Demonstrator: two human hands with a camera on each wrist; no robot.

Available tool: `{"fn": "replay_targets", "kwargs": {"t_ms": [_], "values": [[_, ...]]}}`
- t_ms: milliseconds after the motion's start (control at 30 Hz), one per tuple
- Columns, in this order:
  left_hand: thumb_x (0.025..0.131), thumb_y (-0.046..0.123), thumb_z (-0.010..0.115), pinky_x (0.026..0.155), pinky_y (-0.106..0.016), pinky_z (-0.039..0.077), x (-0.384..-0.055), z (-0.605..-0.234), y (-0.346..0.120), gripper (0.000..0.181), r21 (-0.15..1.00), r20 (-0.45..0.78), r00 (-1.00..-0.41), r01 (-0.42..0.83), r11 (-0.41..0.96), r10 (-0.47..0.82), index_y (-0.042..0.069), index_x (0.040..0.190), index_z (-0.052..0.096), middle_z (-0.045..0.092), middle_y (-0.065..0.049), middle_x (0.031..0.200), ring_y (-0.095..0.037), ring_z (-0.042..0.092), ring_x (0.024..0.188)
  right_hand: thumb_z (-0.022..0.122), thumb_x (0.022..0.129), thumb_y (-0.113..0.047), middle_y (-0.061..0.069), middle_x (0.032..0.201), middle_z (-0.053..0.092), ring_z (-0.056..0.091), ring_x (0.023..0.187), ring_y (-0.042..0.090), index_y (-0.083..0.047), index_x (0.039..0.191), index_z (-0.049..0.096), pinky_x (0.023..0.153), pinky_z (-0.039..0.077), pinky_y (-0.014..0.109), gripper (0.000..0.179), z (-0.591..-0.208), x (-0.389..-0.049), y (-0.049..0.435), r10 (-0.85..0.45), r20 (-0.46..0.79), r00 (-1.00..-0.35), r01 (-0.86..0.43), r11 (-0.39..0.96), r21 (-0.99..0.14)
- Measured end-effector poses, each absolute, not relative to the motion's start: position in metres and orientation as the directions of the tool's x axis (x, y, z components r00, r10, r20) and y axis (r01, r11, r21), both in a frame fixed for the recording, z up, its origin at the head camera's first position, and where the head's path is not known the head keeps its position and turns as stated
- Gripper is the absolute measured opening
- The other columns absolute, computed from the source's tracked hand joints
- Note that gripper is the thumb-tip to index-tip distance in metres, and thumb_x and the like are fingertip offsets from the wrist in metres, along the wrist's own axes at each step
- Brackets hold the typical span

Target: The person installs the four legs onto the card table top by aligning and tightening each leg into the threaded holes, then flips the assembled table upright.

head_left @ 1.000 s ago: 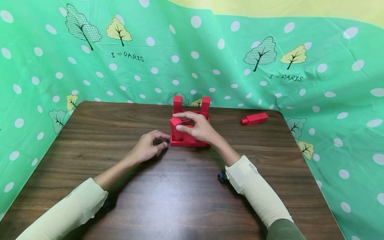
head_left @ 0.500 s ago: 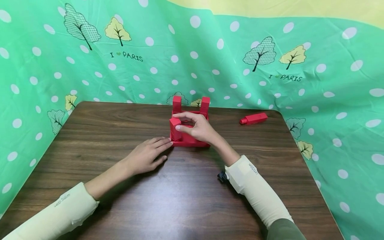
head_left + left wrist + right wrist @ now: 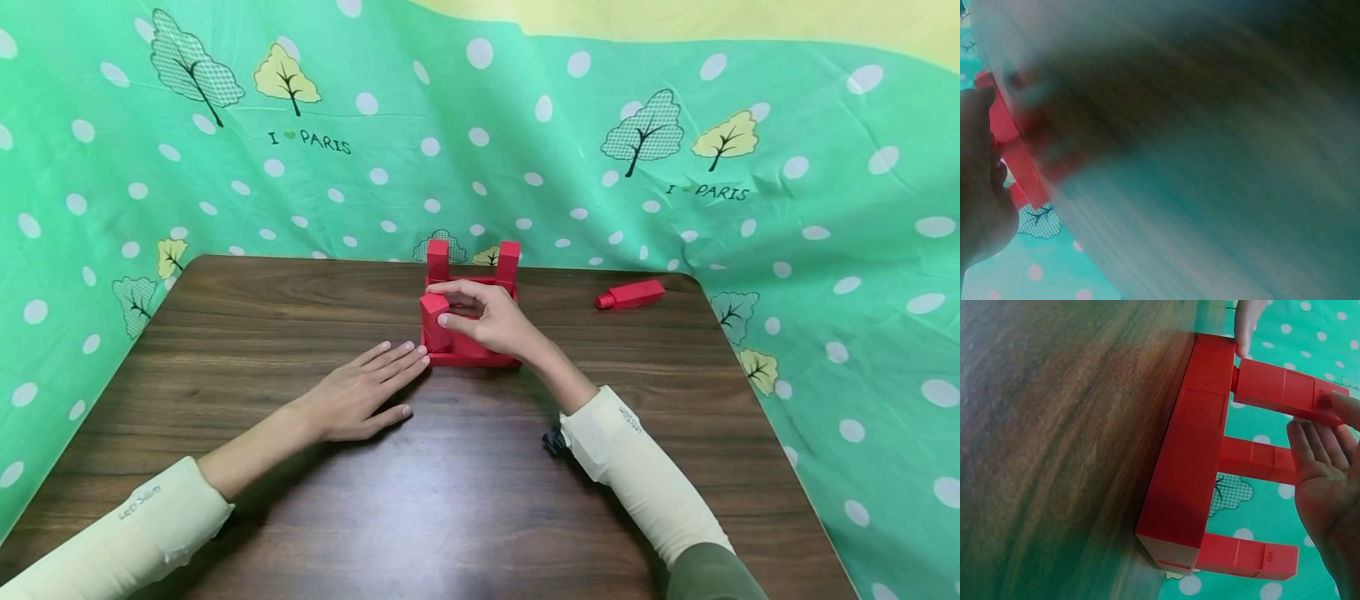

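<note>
A red leg was held upright by the right hand at the near left corner of a red base, a narrow neck being seen between the two in the right wrist view. The leg was pinched near its top between thumb and fingers. The base was touched at that same corner by the fingertips of the left hand, which was spread with straight fingers and had hold of nothing. Two more red legs were stood at the base's far corners, and a fourth red leg was laid on its side toward the far right of the table, making four legs counted in all. Small raised characters were borne by the legs, too small to be read surely. Two pale sleeves were worn; "Let's Slim" could be read on the left sleeve, and similar lettering was shown on the right sleeve. On the green dotted cloth behind, "I PARIS", with a heart between the words, was printed twice, each time under a pair of trees.
</note>
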State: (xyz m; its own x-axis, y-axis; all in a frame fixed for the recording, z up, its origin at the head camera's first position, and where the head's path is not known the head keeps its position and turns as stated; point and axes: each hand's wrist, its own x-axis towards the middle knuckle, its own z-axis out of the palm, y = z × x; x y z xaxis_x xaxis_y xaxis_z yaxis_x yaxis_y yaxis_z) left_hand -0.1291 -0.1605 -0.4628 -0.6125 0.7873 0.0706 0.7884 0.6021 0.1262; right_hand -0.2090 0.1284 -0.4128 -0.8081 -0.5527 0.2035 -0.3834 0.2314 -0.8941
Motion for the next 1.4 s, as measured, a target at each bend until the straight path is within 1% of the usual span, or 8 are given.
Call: {"fn": "replay_targets", "kwargs": {"t_ms": [167, 367, 533, 667, 867, 1033, 1167, 1400], "values": [[0.115, 0.044, 0.061, 0.143, -0.058, 0.025, -0.13, -0.467, -0.163, 0.076, 0.145, 0.049, -0.613, 0.786, 0.601, 0.789, 0.009, 0.177, 0.036, 0.034, -0.008, 0.186, -0.031, 0.032, 0.174, 0.081, 0.104, -0.013, 0.01, 0.145, 0.077, 0.075, 0.135, 0.027, -0.011, 0.15, 0.071, 0.119, 0.062, 0.044, 0.048, -0.411, -0.208, 0.127, -0.546, 0.195, -0.815, -0.381, 0.252, -0.89], [0.115, 0.045, 0.061, 0.144, -0.057, 0.023, -0.13, -0.467, -0.163, 0.077, 0.172, 0.035, -0.613, 0.781, 0.6, 0.789, 0.01, 0.178, 0.034, 0.031, -0.007, 0.187, -0.03, 0.03, 0.175, 0.086, 0.101, -0.02, 0.005, 0.138, 0.08, 0.077, 0.128, 0.022, -0.014, 0.145, 0.074, 0.116, 0.063, 0.043, 0.046, -0.409, -0.206, 0.125, -0.52, 0.206, -0.829, -0.405, 0.303, -0.863], [0.115, 0.044, 0.06, 0.145, -0.056, 0.022, -0.131, -0.466, -0.164, 0.076, 0.181, 0.026, -0.619, 0.775, 0.606, 0.785, 0.01, 0.178, 0.034, 0.031, -0.008, 0.187, -0.029, 0.029, 0.175, 0.087, 0.101, -0.025, 0.001, 0.14, 0.077, 0.075, 0.127, 0.017, -0.016, 0.151, 0.072, 0.115, 0.063, 0.041, 0.053, -0.41, -0.207, 0.126, -0.544, 0.24, -0.804, -0.473, 0.341, -0.812], [0.116, 0.043, 0.059, 0.145, -0.056, 0.022, -0.132, -0.465, -0.164, 0.075, 0.184, 0.027, -0.621, 0.773, 0.607, 0.783, 0.01, 0.178, 0.034, 0.031, -0.008, 0.187, -0.029, 0.029, 0.175, 0.088, 0.101, -0.027, 0.0, 0.14, 0.075, 0.073, 0.126, 0.018, -0.018, 0.152, 0.072, 0.113, 0.064, 0.041, 0.055, -0.41, -0.207, 0.125, -0.541, 0.25, -0.803, -0.494, 0.368, -0.788], [0.116, 0.043, 0.06, 0.144, -0.059, 0.024, -0.131, -0.465, -0.163, 0.075, 0.199, 0.016, -0.623, 0.769, 0.608, 0.782, 0.009, 0.178, 0.034, 0.03, -0.01, 0.187, -0.031, 0.029, 0.175, 0.091, 0.098, -0.022, 0.004, 0.141, 0.077, 0.076, 0.13, 0.023, -0.014, 0.146, 0.071, 0.115, 0.064, 0.045, 0.053, -0.41, -0.207, 0.12, -0.521, 0.23, -0.822, -0.444, 0.333, -0.832], [0.116, 0.042, 0.06, 0.143, -0.059, 0.025, -0.13, -0.464, -0.162, 0.075, 0.212, 0.017, -0.619, 0.769, 0.602, 0.785, 0.007, 0.177, 0.036, 0.031, -0.011, 0.186, -0.033, 0.031, 0.174, 0.094, 0.094, -0.015, 0.01, 0.135, 0.079, 0.078, 0.128, 0.026, -0.01, 0.141, 0.067, 0.115, 0.064, 0.041, 0.054, -0.411, -0.207, 0.115, -0.509, 0.203, -0.837, -0.383, 0.278, -0.881], [0.116, 0.043, 0.06, 0.144, -0.059, 0.024, -0.129, -0.464, -0.16, 0.075, 0.219, 0.011, -0.619, 0.768, 0.602, 0.785, 0.006, 0.176, 0.036, 0.031, -0.012, 0.186, -0.033, 0.03, 0.174, 0.096, 0.091, -0.01, 0.015, 0.132, 0.077, 0.078, 0.122, 0.028, -0.005, 0.139, 0.066, 0.112, 0.066, 0.037, 0.056, -0.412, -0.208, 0.113, -0.502, 0.212, -0.838, -0.376, 0.251, -0.892], [0.116, 0.042, 0.059, 0.143, -0.059, 0.024, -0.13, -0.464, -0.16, 0.075, 0.207, 0.01, -0.618, 0.77, 0.603, 0.786, 0.006, 0.177, 0.035, 0.03, -0.012, 0.186, -0.033, 0.029, 0.175, 0.089, 0.096, -0.003, 0.017, 0.137, 0.074, 0.075, 0.125, 0.03, -0.002, 0.142, 0.065, 0.115, 0.064, 0.04, 0.052, -0.412, -0.206, 0.115, -0.51, 0.198, -0.837, -0.358, 0.236, -0.903]]}}
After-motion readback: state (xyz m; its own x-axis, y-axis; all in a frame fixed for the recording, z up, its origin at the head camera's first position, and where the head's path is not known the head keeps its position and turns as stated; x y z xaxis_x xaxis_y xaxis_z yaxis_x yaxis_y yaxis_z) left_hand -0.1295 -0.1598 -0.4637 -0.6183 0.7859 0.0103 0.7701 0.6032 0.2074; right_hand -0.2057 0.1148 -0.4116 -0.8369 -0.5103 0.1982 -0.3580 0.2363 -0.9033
